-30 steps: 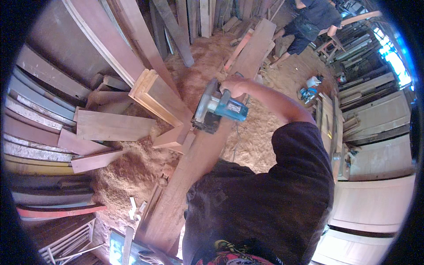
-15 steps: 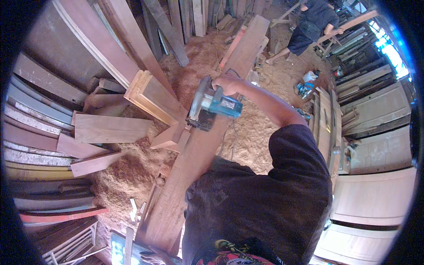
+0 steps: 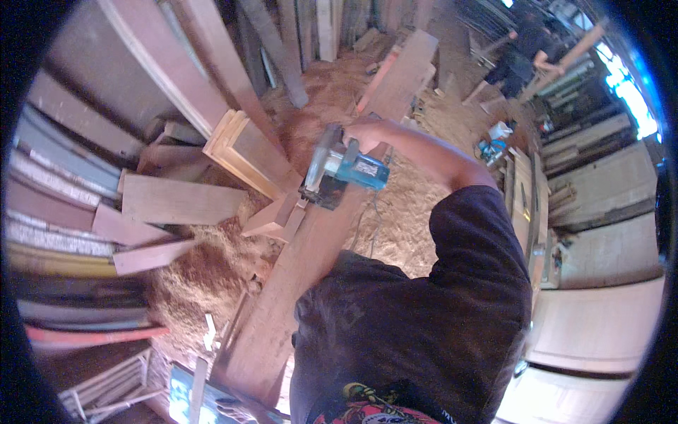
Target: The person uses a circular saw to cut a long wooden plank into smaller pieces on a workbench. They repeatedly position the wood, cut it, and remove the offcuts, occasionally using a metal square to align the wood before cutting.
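My right hand (image 3: 364, 134) is closed round the rear handle of a teal circular saw (image 3: 359, 169). The saw's dark base rests on a long wooden board (image 3: 282, 293) that runs from lower left to upper right. Beside the saw's front, a short wooden piece (image 3: 272, 220) lies against the board's left edge. Dim at the lower edge, my left hand (image 3: 236, 408) lies near the board's close end with its fingers stretched out. Next to it are a shiny bluish panel (image 3: 182, 392) and a pale strip (image 3: 199, 385).
Stacked planks (image 3: 63, 205) line the left, and tall boards (image 3: 169, 67) lean at upper left. Sawdust (image 3: 399, 226) covers the floor. A cord (image 3: 376, 215) trails from the saw. Pale panels (image 3: 600, 321) stand at right. Far off, a person (image 3: 519, 60) handles a beam (image 3: 565, 60).
The view has shifted slightly. My right hand and the saw keep about the same place on the board. The person at the back has moved to the right.
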